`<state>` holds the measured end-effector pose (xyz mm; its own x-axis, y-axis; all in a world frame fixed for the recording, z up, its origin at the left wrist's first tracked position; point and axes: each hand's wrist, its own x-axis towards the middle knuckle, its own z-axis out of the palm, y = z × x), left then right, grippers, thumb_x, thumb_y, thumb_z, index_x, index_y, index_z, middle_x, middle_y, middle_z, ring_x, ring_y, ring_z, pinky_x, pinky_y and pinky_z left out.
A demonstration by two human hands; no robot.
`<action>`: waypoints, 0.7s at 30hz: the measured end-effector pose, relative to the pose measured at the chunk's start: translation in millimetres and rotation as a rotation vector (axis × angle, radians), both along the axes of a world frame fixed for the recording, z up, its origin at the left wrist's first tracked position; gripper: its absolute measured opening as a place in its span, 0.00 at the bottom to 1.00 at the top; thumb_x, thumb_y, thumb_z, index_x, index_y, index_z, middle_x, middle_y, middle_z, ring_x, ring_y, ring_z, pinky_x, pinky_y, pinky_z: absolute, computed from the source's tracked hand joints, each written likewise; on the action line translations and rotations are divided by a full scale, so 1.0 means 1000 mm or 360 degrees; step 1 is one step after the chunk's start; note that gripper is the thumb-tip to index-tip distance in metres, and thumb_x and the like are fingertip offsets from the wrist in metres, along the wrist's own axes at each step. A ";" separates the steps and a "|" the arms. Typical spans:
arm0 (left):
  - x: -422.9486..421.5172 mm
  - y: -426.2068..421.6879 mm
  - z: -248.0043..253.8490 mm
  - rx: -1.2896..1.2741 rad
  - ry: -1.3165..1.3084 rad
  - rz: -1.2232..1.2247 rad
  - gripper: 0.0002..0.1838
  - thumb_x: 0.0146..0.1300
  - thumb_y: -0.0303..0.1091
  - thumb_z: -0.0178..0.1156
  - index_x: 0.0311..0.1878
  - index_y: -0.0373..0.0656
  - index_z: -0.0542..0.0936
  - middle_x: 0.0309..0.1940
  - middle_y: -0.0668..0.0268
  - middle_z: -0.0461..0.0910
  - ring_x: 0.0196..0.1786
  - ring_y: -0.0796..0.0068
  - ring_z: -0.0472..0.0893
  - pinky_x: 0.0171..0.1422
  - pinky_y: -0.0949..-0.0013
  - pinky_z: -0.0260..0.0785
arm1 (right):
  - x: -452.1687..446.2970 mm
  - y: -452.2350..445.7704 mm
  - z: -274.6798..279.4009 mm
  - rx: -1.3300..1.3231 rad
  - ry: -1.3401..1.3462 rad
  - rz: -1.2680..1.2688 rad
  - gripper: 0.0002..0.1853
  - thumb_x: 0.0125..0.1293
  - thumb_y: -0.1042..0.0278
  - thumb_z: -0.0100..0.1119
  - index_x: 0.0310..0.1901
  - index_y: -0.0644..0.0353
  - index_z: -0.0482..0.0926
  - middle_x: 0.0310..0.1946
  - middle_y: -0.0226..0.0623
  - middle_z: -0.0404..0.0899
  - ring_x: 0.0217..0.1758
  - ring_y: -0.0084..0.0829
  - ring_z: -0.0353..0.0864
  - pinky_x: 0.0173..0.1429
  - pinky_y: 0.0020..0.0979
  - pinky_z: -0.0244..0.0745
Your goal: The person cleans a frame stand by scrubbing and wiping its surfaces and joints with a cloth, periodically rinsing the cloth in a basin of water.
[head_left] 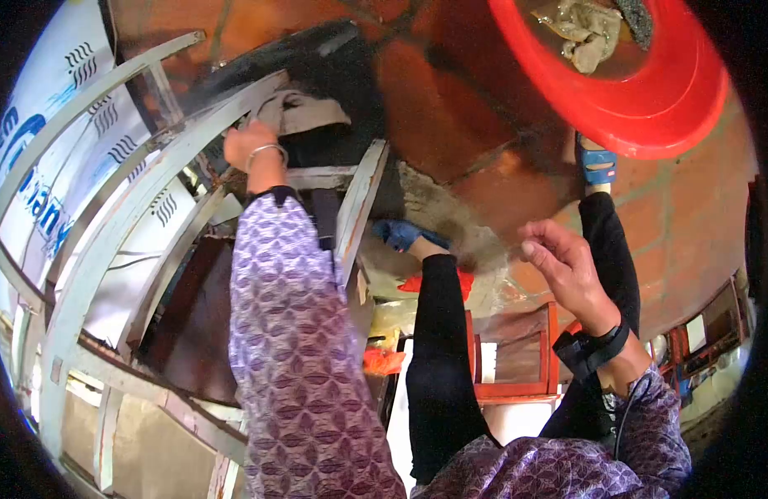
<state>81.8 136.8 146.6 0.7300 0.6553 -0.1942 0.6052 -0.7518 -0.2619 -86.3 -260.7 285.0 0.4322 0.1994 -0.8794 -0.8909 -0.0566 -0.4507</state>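
Note:
My left hand (254,150), with a bracelet at the wrist, is closed on a greyish-beige cloth (313,115). The cloth is bunched at my fingers and spreads to the right of them, against a pale, worn wooden frame (126,224). Some of my left fingers are hidden. Off to the right, my right hand (565,264) hangs in the air above the floor, its fingers loosely curled and nothing in them. A black band (596,348) circles that wrist.
At the top right stands a red basin (650,116) with water and a soaked cloth (587,33) inside. Reddish floor tiles (450,108) look wet. My feet in blue sandals (598,166) are on the floor. Behind is a reddish wooden stool (513,366); a printed white sheet (64,108) lies left.

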 end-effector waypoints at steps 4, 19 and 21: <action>-0.023 0.004 -0.020 0.0270 -0.0074 -0.0594 0.17 0.52 0.39 0.62 0.38 0.34 0.77 0.37 0.47 0.78 0.40 0.46 0.79 0.43 0.51 0.72 | -0.004 0.000 -0.005 -0.0049 0.0011 0.0115 0.12 0.64 0.67 0.56 0.45 0.65 0.74 0.30 0.29 0.76 0.35 0.18 0.71 0.40 0.23 0.69; -0.029 0.001 -0.010 0.0248 0.0049 -0.0469 0.12 0.54 0.36 0.59 0.36 0.37 0.77 0.33 0.46 0.80 0.42 0.47 0.81 0.45 0.54 0.74 | -0.006 0.000 -0.011 -0.0065 -0.0077 0.0069 0.12 0.65 0.66 0.56 0.44 0.65 0.75 0.29 0.30 0.74 0.33 0.18 0.69 0.36 0.23 0.67; -0.039 -0.006 -0.001 0.0157 0.0313 -0.0152 0.12 0.56 0.37 0.58 0.37 0.37 0.81 0.39 0.46 0.80 0.46 0.49 0.80 0.49 0.54 0.74 | -0.007 0.001 -0.009 -0.0025 -0.0114 0.0114 0.11 0.65 0.66 0.56 0.44 0.65 0.75 0.29 0.29 0.74 0.32 0.18 0.69 0.36 0.23 0.67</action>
